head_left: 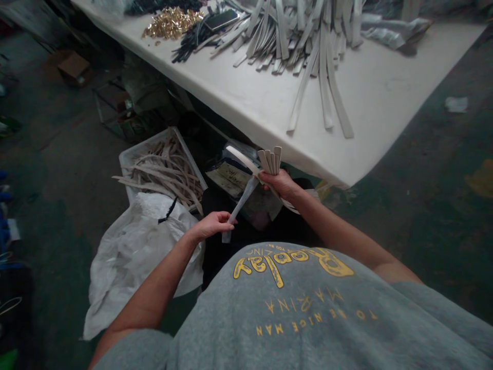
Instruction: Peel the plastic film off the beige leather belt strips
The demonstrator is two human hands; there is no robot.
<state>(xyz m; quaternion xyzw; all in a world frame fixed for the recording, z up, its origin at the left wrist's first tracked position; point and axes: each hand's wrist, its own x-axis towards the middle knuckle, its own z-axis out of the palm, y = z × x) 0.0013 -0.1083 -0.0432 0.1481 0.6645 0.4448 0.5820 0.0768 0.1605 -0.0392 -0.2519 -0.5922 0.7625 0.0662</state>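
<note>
My left hand point(216, 224) is closed in a pinch on a narrow, translucent plastic sleeve point(245, 199), whose lower end hangs just past the fingertips. The sleeve's upper end reaches up to my right hand point(282, 184). That hand is wrapped round a small bundle of pale flat straps point(270, 160), their ends fanned out above the fist. One pale strap point(242, 158) slants away to the upper left from the same fist. Whether the sleeve's top touches the right fingers or covers a strap, I cannot tell.
A white-covered table point(370, 149) stands ahead, bearing a heap of pale straps point(304, 36), gold-coloured metal pieces point(173, 23) and dark strips point(192, 41). Lower left are a white crate point(125, 160) of strips point(165, 169) and a white plastic sack point(142, 257). A cardboard box point(75, 68) lies farther back.
</note>
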